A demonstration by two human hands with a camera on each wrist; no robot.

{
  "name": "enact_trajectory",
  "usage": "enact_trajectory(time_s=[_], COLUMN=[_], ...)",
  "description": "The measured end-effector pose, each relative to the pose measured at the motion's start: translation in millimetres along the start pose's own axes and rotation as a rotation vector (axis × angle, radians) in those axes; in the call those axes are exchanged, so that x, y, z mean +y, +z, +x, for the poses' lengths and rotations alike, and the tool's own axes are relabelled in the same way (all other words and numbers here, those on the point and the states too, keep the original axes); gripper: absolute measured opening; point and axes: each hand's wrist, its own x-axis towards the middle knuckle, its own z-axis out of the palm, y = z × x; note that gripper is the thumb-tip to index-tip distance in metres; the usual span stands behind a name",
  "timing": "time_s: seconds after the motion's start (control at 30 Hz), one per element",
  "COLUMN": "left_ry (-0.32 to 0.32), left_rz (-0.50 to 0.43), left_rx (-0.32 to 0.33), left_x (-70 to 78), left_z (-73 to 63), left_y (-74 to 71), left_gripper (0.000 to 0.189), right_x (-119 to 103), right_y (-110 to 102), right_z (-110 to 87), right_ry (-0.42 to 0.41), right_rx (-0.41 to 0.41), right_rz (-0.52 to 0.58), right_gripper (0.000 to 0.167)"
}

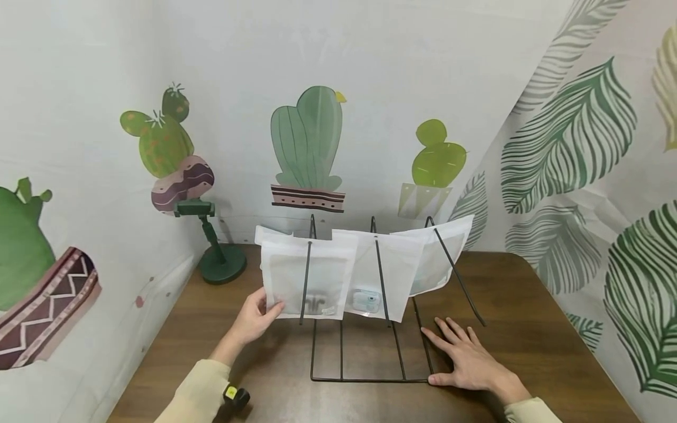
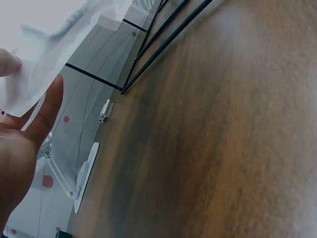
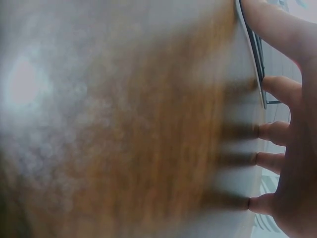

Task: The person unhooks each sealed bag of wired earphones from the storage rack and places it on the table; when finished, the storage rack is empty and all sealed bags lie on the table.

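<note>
A black wire rack (image 1: 370, 380) stands on the wooden table, with several white zip pouches hanging on its prongs. The left pouch (image 1: 285, 276) has a frosted window and a small dark thing inside. My left hand (image 1: 251, 320) pinches its lower left corner, thumb in front and fingers behind; the left wrist view shows this pouch (image 2: 29, 84) too. In the middle pouch (image 1: 362, 258) lies a pale blue packet (image 1: 367, 300). A third pouch (image 1: 431, 270) tilts at the right. My right hand (image 1: 468, 359) rests flat, fingers spread, thumb touching the rack's base corner.
At the back left stands a dark green stand (image 1: 222, 262) with a round base. The tabletop (image 1: 518, 305) reaches a wall hung with cactus and leaf printed cloth (image 1: 396, 70). A small black strap device (image 1: 236, 397) sits at my left wrist.
</note>
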Motion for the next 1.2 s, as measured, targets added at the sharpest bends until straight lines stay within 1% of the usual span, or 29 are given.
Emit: enact_trajectory(time_s=[0.2,0.47,0.6,0.77,0.83,1.0,1.1,1.2], left_ry=[0.004,-0.01,-0.009,-0.023,-0.027,0.002,0.025,0.028], left_rz=[0.019,-0.004,0.011,0.027,0.032,0.033,0.029,0.026], left_rx=[-0.008,0.0,0.005,-0.003,-0.008,-0.01,-0.009,-0.014], left_x=[0.2,3.4,6.0,9.3,1.6,-21.6,-22.4,-20.6], left_z=[-3.3,-8.4,-10.0,-11.2,-12.4,-17.2,-19.6,-21.3], left_y=[-1.0,-0.5,-1.1,-1.6,-1.7,-2.2,-2.4,-2.8], left_gripper=[0.028,0.024,0.025,0.025,0.024,0.027,0.028,0.027], right_x=[1.1,1.1,0.6,0.0,0.0,1.0,1.5,1.7], right_y=[1.1,1.2,0.1,-1.2,-1.4,-0.5,0.0,0.3], right_z=[0.0,0.0,0.4,0.6,0.5,0.3,0.5,1.0], right_ry=[0.004,0.005,0.009,0.014,0.015,0.014,0.011,0.01], right_rx=[-0.001,-0.007,-0.016,-0.023,-0.021,-0.015,-0.012,-0.009], right_rz=[0.01,-0.002,0.004,0.012,0.013,0.008,-0.002,-0.01], right_gripper=[0.095,0.094,0.095,0.095,0.095,0.095,0.096,0.096])
